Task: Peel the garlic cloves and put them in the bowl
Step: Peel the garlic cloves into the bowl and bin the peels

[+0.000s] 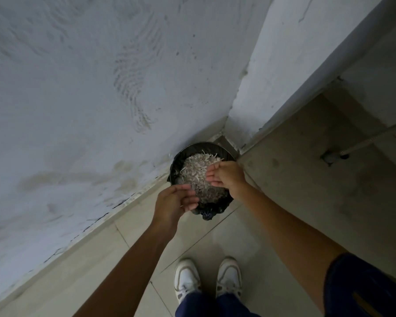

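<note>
- Wall (78, 88), stained, fills 9–12 o'clock.
- Bin (229, 154), black liner, in corner; garlic skins (198, 172) heaped inside.
- My L hand (175, 202) at bin's 7 o'clock, fingers relaxed, nothing held.
- R hand (226, 175) at 3 o'clock, same.

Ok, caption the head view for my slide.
Both hands, left and right, open above a black-lined bin heaped with garlic skins, by the wall.
</note>
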